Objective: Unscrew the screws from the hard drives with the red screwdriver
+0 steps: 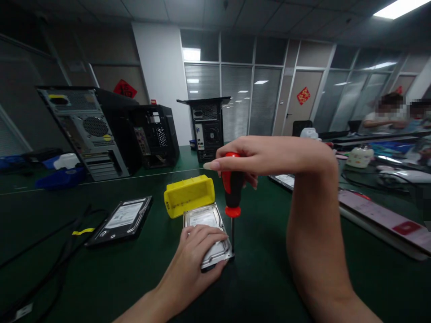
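My left hand (pixel 198 251) lies over a silver hard drive (pixel 205 216), its fingers across the top and its thumb along the near edge. The drive rests on the green tabletop. Above the drive's right side, my right hand (pixel 247 154) is closed round the top of a red and black screwdriver (pixel 233 194). The screwdriver stands nearly upright, and its shaft reaches down to the drive's near right corner. Whether the tip sits in a screw is too small to tell. A yellow plastic bin (pixel 188 195) lies just behind the drive, with a few tiny dark pieces inside.
Another hard drive (pixel 124 218) lies on the left beside black cables (pixel 63 251). Computer cases (pixel 114 130) stand at the back, including a smaller tower (pixel 209 130). At right are a pink panel (pixel 380 215) and a white rounded jar (pixel 360 156). People (pixel 387 116) sit farther off.
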`<state>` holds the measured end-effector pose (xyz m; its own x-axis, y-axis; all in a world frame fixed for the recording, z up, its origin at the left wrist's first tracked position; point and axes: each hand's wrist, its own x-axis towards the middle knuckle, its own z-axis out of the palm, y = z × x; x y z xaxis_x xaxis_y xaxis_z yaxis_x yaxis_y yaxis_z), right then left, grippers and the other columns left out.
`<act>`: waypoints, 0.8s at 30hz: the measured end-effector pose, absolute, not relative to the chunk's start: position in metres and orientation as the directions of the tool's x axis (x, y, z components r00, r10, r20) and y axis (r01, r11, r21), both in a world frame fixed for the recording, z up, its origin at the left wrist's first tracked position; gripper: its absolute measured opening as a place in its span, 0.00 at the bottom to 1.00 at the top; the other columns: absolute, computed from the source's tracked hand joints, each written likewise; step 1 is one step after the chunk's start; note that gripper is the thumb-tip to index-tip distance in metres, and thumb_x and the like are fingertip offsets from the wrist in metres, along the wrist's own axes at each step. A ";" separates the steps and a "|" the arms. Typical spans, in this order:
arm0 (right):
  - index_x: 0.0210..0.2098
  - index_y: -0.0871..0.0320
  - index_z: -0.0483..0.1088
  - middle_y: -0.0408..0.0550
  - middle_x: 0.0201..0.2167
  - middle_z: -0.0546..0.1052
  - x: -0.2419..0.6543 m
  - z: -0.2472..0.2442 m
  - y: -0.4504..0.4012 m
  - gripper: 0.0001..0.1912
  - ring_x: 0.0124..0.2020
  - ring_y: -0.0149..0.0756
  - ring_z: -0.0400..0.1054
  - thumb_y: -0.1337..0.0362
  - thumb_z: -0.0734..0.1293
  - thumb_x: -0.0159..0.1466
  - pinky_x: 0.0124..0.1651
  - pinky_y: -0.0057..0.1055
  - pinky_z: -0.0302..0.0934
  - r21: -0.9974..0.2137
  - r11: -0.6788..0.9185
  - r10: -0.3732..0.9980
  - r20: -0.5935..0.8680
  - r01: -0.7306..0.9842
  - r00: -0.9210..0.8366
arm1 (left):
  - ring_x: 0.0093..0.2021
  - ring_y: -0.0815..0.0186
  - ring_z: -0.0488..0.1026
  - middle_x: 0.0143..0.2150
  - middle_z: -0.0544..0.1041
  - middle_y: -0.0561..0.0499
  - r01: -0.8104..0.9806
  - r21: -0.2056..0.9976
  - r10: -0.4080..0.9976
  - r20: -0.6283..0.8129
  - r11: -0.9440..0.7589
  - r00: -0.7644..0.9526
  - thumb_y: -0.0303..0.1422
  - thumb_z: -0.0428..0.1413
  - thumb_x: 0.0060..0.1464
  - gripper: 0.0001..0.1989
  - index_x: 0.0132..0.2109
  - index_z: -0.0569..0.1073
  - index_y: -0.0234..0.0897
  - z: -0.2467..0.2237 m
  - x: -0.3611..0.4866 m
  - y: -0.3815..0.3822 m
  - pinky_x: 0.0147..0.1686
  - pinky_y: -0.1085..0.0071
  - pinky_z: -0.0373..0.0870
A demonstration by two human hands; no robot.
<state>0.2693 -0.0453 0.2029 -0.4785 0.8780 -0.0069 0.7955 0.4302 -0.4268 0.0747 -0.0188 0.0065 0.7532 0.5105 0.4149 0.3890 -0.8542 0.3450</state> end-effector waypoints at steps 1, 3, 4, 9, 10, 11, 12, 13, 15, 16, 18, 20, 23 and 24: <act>0.39 0.62 0.67 0.48 0.34 0.74 0.270 0.203 -0.045 0.25 0.26 0.27 0.68 0.46 0.57 0.62 0.26 0.22 0.63 -0.427 0.431 0.877 -0.008 0.795 -0.480 | 0.52 0.59 0.67 0.51 0.73 0.51 0.393 0.340 0.510 0.410 -0.855 0.756 0.26 0.55 0.52 0.19 0.51 0.67 0.44 0.007 0.075 -0.018 0.51 0.59 0.56; 0.42 0.61 0.65 0.48 0.36 0.74 0.272 0.203 -0.045 0.24 0.28 0.28 0.69 0.46 0.58 0.61 0.26 0.23 0.64 -0.416 0.443 0.872 -0.008 0.794 -0.490 | 0.52 0.58 0.67 0.51 0.73 0.50 0.396 0.328 0.507 0.408 -0.857 0.759 0.26 0.55 0.53 0.19 0.51 0.66 0.44 0.006 0.075 -0.018 0.51 0.58 0.56; 0.43 0.61 0.65 0.48 0.37 0.74 0.272 0.204 -0.045 0.23 0.29 0.28 0.70 0.47 0.59 0.61 0.26 0.23 0.64 -0.406 0.452 0.867 -0.008 0.794 -0.498 | 0.52 0.58 0.67 0.51 0.72 0.50 0.397 0.323 0.505 0.410 -0.859 0.760 0.26 0.55 0.53 0.19 0.51 0.66 0.45 0.006 0.075 -0.017 0.51 0.58 0.56; 0.41 0.60 0.65 0.46 0.34 0.74 0.271 0.204 -0.044 0.22 0.29 0.29 0.70 0.48 0.64 0.57 0.25 0.23 0.64 -0.396 0.469 0.858 -0.008 0.790 -0.513 | 0.51 0.58 0.68 0.50 0.73 0.50 0.391 0.309 0.493 0.416 -0.867 0.764 0.26 0.54 0.53 0.18 0.51 0.66 0.45 0.004 0.075 -0.016 0.50 0.58 0.57; 0.39 0.61 0.65 0.46 0.32 0.74 0.270 0.204 -0.043 0.23 0.27 0.29 0.70 0.47 0.64 0.56 0.24 0.23 0.63 -0.395 0.455 0.865 -0.014 0.798 -0.501 | 0.51 0.58 0.68 0.50 0.73 0.50 0.391 0.311 0.494 0.418 -0.866 0.762 0.26 0.55 0.53 0.18 0.51 0.66 0.45 0.004 0.075 -0.016 0.50 0.58 0.57; 0.37 0.61 0.66 0.46 0.30 0.74 0.270 0.204 -0.043 0.24 0.25 0.28 0.69 0.46 0.64 0.56 0.23 0.22 0.62 -0.390 0.442 0.873 -0.019 0.808 -0.487 | 0.51 0.58 0.68 0.50 0.73 0.50 0.392 0.313 0.496 0.420 -0.865 0.760 0.26 0.55 0.53 0.18 0.51 0.67 0.45 0.004 0.075 -0.016 0.50 0.58 0.57; 0.35 0.62 0.67 0.46 0.28 0.74 0.269 0.204 -0.042 0.25 0.23 0.28 0.68 0.44 0.64 0.55 0.21 0.22 0.61 -0.378 0.431 0.881 -0.021 0.819 -0.473 | 0.50 0.58 0.68 0.50 0.73 0.50 0.393 0.315 0.498 0.424 -0.864 0.757 0.26 0.55 0.52 0.18 0.51 0.67 0.45 0.004 0.076 -0.017 0.50 0.58 0.57; 0.33 0.63 0.68 0.45 0.25 0.73 0.269 0.204 -0.041 0.26 0.22 0.27 0.67 0.43 0.64 0.54 0.20 0.22 0.59 -0.361 0.422 0.888 -0.018 0.832 -0.459 | 0.50 0.58 0.68 0.50 0.73 0.50 0.393 0.317 0.500 0.427 -0.863 0.754 0.26 0.55 0.52 0.18 0.51 0.67 0.45 0.004 0.076 -0.017 0.50 0.58 0.57; 0.31 0.63 0.69 0.44 0.22 0.71 0.268 0.204 -0.040 0.28 0.20 0.26 0.65 0.41 0.63 0.53 0.19 0.22 0.55 -0.329 0.403 0.904 -0.003 0.854 -0.428 | 0.50 0.58 0.68 0.50 0.73 0.50 0.389 0.324 0.501 0.428 -0.862 0.752 0.26 0.55 0.52 0.19 0.51 0.67 0.45 0.005 0.076 -0.017 0.50 0.59 0.58; 0.30 0.63 0.69 0.44 0.20 0.70 0.268 0.204 -0.039 0.29 0.20 0.26 0.64 0.40 0.63 0.53 0.18 0.22 0.54 -0.322 0.388 0.912 0.001 0.864 -0.409 | 0.51 0.58 0.68 0.50 0.73 0.50 0.387 0.329 0.501 0.426 -0.861 0.753 0.26 0.55 0.52 0.19 0.51 0.67 0.45 0.005 0.076 -0.017 0.50 0.59 0.58; 0.31 0.64 0.69 0.46 0.22 0.71 0.268 0.204 -0.039 0.30 0.20 0.27 0.64 0.39 0.60 0.55 0.20 0.24 0.55 -0.345 0.357 0.926 0.008 0.868 -0.377 | 0.51 0.58 0.68 0.50 0.73 0.51 0.383 0.341 0.504 0.418 -0.858 0.756 0.25 0.55 0.52 0.20 0.51 0.67 0.45 0.005 0.076 -0.017 0.50 0.59 0.57; 0.33 0.64 0.70 0.48 0.27 0.73 0.268 0.204 -0.040 0.31 0.23 0.27 0.66 0.41 0.56 0.59 0.24 0.25 0.59 -0.376 0.357 0.927 0.026 0.855 -0.375 | 0.51 0.59 0.68 0.50 0.73 0.51 0.384 0.355 0.511 0.413 -0.853 0.754 0.25 0.56 0.51 0.20 0.51 0.67 0.45 0.005 0.076 -0.017 0.50 0.59 0.57; 0.39 0.63 0.70 0.49 0.36 0.75 0.267 0.205 -0.043 0.27 0.30 0.28 0.68 0.46 0.54 0.63 0.31 0.24 0.62 -0.389 0.433 0.892 0.054 0.813 -0.449 | 0.51 0.59 0.67 0.50 0.73 0.51 0.387 0.373 0.525 0.415 -0.843 0.743 0.25 0.56 0.50 0.20 0.51 0.67 0.44 0.005 0.075 -0.018 0.51 0.59 0.58; 0.41 0.62 0.69 0.48 0.37 0.74 0.266 0.205 -0.044 0.25 0.31 0.28 0.68 0.47 0.55 0.64 0.31 0.24 0.62 -0.395 0.459 0.875 0.047 0.796 -0.481 | 0.51 0.59 0.67 0.50 0.73 0.51 0.387 0.377 0.527 0.415 -0.842 0.742 0.25 0.57 0.50 0.20 0.51 0.67 0.44 0.005 0.075 -0.019 0.51 0.60 0.58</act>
